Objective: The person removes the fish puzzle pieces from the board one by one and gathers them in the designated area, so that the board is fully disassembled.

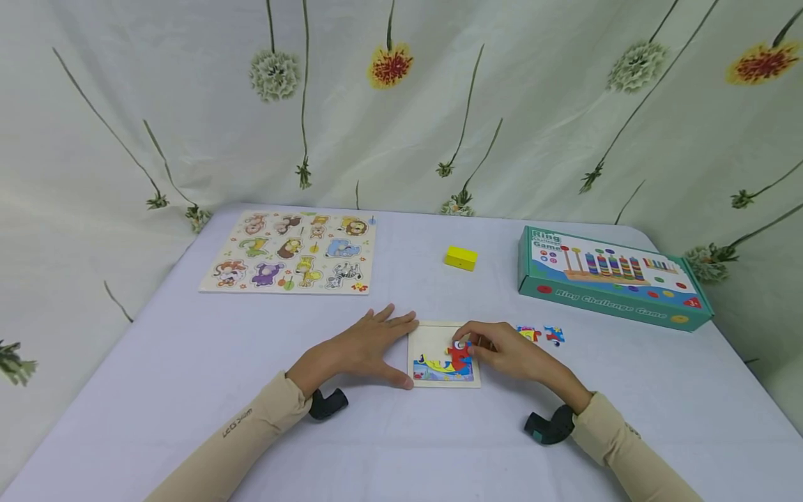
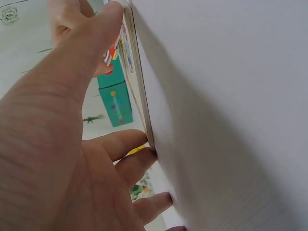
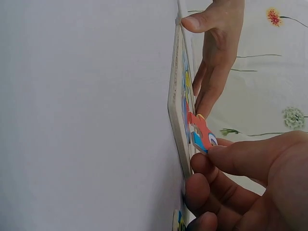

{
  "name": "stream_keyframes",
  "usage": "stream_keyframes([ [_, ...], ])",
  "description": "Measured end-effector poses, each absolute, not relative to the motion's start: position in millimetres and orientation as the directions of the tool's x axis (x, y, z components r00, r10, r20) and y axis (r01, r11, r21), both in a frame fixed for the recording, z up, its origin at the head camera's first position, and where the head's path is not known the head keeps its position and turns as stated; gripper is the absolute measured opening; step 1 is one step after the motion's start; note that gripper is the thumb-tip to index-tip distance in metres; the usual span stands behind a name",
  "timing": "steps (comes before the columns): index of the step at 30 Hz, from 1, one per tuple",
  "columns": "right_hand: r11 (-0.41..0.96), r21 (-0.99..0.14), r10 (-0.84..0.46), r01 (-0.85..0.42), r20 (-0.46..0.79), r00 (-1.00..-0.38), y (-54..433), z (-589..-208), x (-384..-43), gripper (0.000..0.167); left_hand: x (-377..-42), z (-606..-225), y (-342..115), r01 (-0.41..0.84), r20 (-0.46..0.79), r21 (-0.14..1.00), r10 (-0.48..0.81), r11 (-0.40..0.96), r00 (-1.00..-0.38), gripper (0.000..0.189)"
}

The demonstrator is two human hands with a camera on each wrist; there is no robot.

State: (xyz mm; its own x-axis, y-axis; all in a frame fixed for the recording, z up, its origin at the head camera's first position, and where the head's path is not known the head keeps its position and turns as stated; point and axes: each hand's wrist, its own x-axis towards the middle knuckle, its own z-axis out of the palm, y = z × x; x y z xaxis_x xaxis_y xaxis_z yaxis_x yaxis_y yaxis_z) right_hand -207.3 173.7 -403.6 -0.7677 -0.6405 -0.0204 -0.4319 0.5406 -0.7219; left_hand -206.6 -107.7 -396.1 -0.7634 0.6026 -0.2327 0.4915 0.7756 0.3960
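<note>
A small wooden jigsaw board [image 1: 442,324] with a pale rim lies on the white table, its lower part filled with blue and yellow picture pieces. My left hand [image 1: 370,346] rests at its left side with fingers spread, the thumb against the lower left corner and fingertips by the upper left one. Between thumb and fingertips my right hand [image 1: 508,350] pinches a red jigsaw piece [image 3: 204,134] with an eye and a blue corner. That piece is tilted over the board's right part, just above its rim in the right wrist view. Right fingers partly hide it in the head view.
Two loose jigsaw pieces [image 1: 555,335] lie right of the board, one partly behind my right hand. A yellow block [image 1: 461,258] stands farther back. An animal puzzle board [image 1: 288,251] lies at back left, a green Ring Challenge Game box [image 1: 615,279] at back right.
</note>
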Motion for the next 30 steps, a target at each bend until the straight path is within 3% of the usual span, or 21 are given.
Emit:
stream_keyframes([
  [30, 0.535, -0.722, -0.643, -0.439, -0.011, -0.766, 173.5, -402.4, -206.6, 0.025, -203.6, -395.8, -105.9, 0.480, -0.219, 0.389, 0.584, 0.787, -0.781, 0.086],
])
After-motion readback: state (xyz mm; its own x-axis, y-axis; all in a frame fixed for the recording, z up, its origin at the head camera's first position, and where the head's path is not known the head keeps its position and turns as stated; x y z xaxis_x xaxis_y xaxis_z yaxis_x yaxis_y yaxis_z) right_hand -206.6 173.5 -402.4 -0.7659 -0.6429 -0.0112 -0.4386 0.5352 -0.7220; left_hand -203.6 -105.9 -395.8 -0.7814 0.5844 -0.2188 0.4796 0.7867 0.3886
